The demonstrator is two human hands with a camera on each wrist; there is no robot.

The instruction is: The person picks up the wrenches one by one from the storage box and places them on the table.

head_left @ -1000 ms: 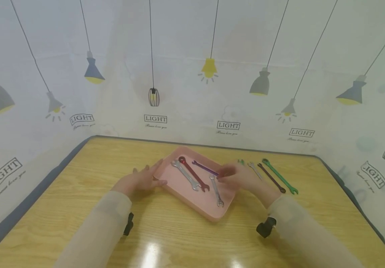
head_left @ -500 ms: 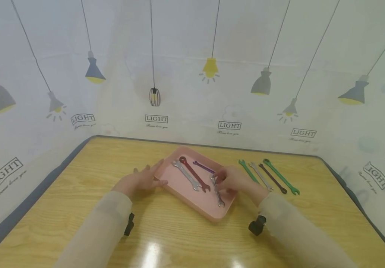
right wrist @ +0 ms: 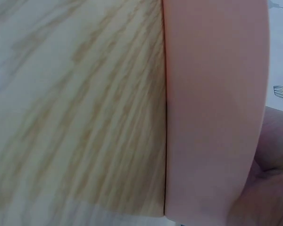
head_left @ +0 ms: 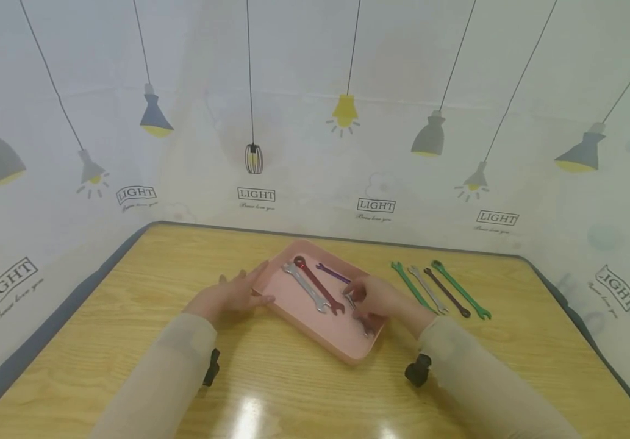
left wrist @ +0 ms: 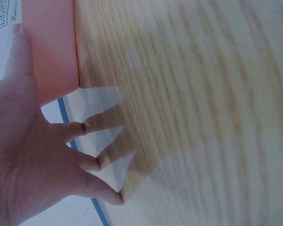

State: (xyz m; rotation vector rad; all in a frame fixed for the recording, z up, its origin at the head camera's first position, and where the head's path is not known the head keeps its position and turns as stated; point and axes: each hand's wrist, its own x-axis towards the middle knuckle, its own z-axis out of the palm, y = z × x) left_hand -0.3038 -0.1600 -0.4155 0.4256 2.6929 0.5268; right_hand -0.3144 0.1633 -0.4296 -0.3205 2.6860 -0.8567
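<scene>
A pink tray stands tilted across the table's middle. Inside it lie a silver wrench, a red wrench and a small purple wrench. My left hand is at the tray's left corner, its thumb against the tray; in the left wrist view that hand has its other fingers spread with tips on the table. Over the tray's right side, my right hand pinches a small silver wrench, mostly covered by the fingers. In the right wrist view, the tray wall hides most of the hand.
To the tray's right lie a green wrench, a silver wrench, a dark purple wrench and a longer green wrench, side by side. A lamp-print cloth rises behind the wooden table.
My right hand has left the small purple wrench's end and moved down onto the small silver wrench, taking hold of it. My left hand has stayed at the tray.
</scene>
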